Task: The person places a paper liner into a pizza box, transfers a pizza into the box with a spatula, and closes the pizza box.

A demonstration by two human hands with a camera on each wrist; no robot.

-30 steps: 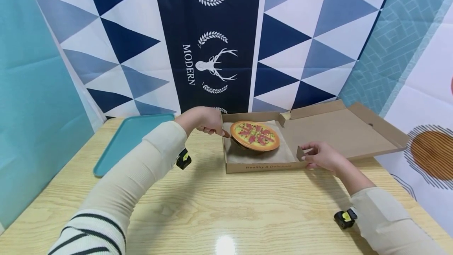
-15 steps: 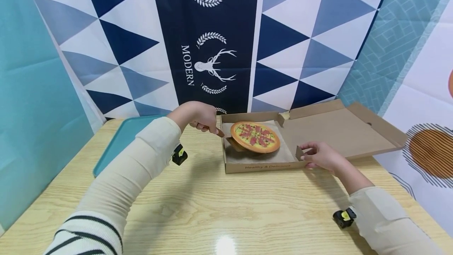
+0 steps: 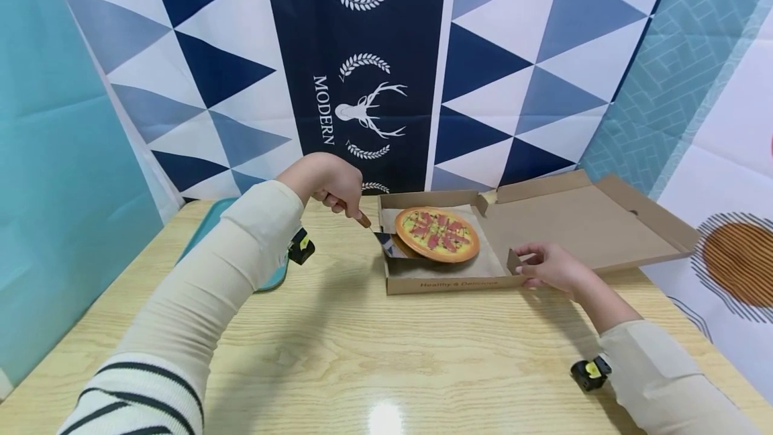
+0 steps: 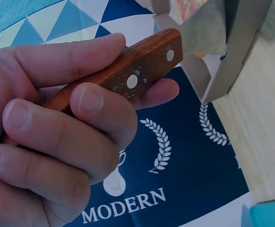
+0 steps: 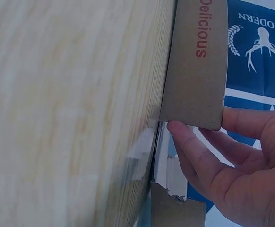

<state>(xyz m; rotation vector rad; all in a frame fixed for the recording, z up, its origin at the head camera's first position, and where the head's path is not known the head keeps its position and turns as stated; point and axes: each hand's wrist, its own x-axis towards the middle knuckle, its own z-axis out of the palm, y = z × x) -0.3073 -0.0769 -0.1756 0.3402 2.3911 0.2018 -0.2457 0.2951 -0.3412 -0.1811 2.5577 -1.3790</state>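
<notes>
The open box [image 3: 459, 284] stays put, the pizza [image 3: 437, 234] still lying inside. The right hand [image 3: 546, 266] keeps pinching the box's front right corner. The left hand [image 3: 337, 183], gripping the spatula [image 3: 391, 246] by its handle, has moved up and leftward, baring more blade beside the pizza.

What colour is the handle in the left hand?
The handle is reddish brown, with pale round rivets; the left wrist view shows it best.

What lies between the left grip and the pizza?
The spatula: wooden handle held in the left grip, metal blade crossing the left side of the box to the pizza. Shows in the head view.
</notes>
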